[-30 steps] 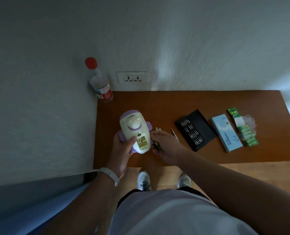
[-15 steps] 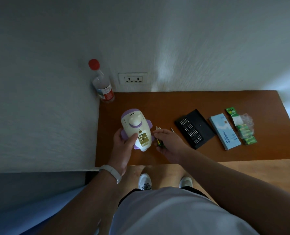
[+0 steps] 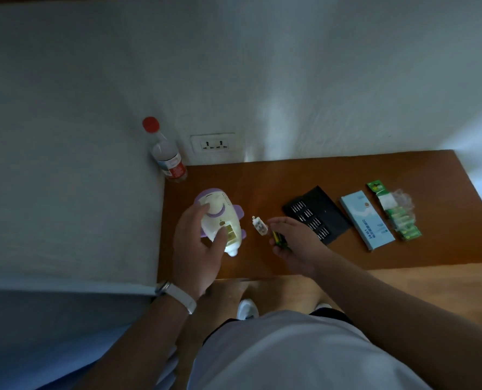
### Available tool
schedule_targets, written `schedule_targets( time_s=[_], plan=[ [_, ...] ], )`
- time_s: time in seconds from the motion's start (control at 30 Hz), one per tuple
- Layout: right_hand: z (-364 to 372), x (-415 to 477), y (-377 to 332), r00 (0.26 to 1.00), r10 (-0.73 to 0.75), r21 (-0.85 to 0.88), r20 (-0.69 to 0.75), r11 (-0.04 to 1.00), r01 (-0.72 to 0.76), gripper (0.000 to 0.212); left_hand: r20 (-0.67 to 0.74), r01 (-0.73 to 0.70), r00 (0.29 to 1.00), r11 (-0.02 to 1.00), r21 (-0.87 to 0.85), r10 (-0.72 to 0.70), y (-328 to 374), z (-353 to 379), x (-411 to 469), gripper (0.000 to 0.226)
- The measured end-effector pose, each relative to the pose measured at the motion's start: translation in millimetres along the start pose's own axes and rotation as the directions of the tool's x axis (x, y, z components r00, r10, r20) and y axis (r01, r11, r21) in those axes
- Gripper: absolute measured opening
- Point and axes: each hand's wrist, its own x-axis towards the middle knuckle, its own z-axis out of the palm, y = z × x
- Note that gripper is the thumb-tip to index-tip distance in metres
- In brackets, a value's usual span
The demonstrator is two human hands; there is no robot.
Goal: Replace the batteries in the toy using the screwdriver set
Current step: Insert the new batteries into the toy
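The left hand [image 3: 197,244] grips one toy [image 3: 223,213], fingers curled round it. The right hand [image 3: 297,246] cups batteries [image 3: 280,240] in half-curled fingers, count unclear.

1. This looks like a plain room in a home, not a workshop.
2. A small brown wooden table [image 3: 347,175] is pushed into a corner of white textured walls [image 3: 290,80].
3. A double wall socket [image 3: 213,142] sits just above the table's far edge.
4. A red-capped water bottle [image 3: 169,161] stands at the table's far left corner.
5. Wood-look flooring [image 3: 431,277] lies along the table's near edge.
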Motion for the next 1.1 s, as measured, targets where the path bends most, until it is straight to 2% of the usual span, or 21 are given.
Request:
schedule_targets(
  time_s=[0.07, 0.17, 0.37, 0.5, 0.77, 0.87, 1.0, 1.1],
  plan=[
    [-14.6, -4.9, -4.0, 1.000, -0.005, 0.027, 0.017, 1.000, 0.004, 0.014, 0.056, -0.166, 0.986, 0.975, 0.148, 0.160, 16.6, 4.8, -1.9, 0.052],
    [-39.5, -10.9, -11.2, 1.000, -0.007, 0.059, 0.029, 0.998, 0.005, 0.015, 0.136, -0.302, 0.952, 0.908, 0.290, 0.274, 39.4, 23.8, -4.8, 0.050],
    [-109.9, -25.4, -37.0, 1.000, -0.007, 0.112, -0.013, 0.994, 0.009, 0.015, 0.281, -0.420, 0.901, 0.828, 0.372, 0.331, 78.2, 97.8, -7.5, 0.046],
    [-168.4, -35.3, -57.4, 0.999, -0.025, 0.142, -0.025, 0.989, 0.029, 0.015, 0.430, -0.512, 0.838, 0.757, 0.406, 0.337, 108.9, 161.1, -3.1, 0.049],
    [-279.4, -39.7, -86.8, 0.997, 0.019, 0.201, -0.071, 0.980, -0.005, 0.011, 0.542, -0.503, 0.813, 0.728, 0.466, 0.214, 146.7, 273.7, 3.1, 0.051],
    [-315.0, -38.4, -92.4, 0.997, 0.032, 0.194, -0.074, 0.981, -0.017, 0.011, 0.563, -0.443, 0.823, 0.704, 0.556, 0.074, 149.0, 308.3, 10.3, 0.055],
    [-352.4, -37.7, -100.7, 0.997, 0.036, 0.186, -0.072, 0.982, -0.022, 0.009, 0.524, -0.381, 0.844, 0.559, 0.737, -0.115, 154.8, 342.4, 21.4, 0.057],
    [-371.7, -37.5, -106.4, 0.995, 0.033, 0.189, -0.091, 0.982, -0.016, 0.009, 0.500, -0.357, 0.836, 0.469, 0.808, -0.226, 162.6, 358.2, 28.7, 0.060]
  ],
)
